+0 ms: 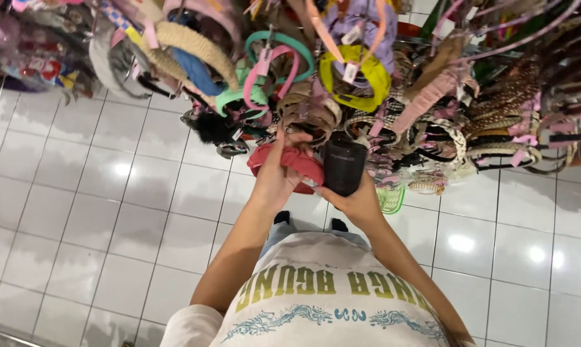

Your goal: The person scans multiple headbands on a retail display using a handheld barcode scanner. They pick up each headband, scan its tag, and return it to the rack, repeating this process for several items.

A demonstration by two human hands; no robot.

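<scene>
Left hand [274, 177] gripping red padded headband [290, 164], right hand [358, 202] clasping black cylindrical holder [343, 167]; risk of snagging crowded hanging headbands [342, 77], dislodging them

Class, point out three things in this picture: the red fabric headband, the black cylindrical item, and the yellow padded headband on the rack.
red fabric headband [295, 162], head view, on its gathered cloth band.
black cylindrical item [343, 168], head view, on its side wall.
yellow padded headband [367, 77], head view, on its right curve.
</scene>
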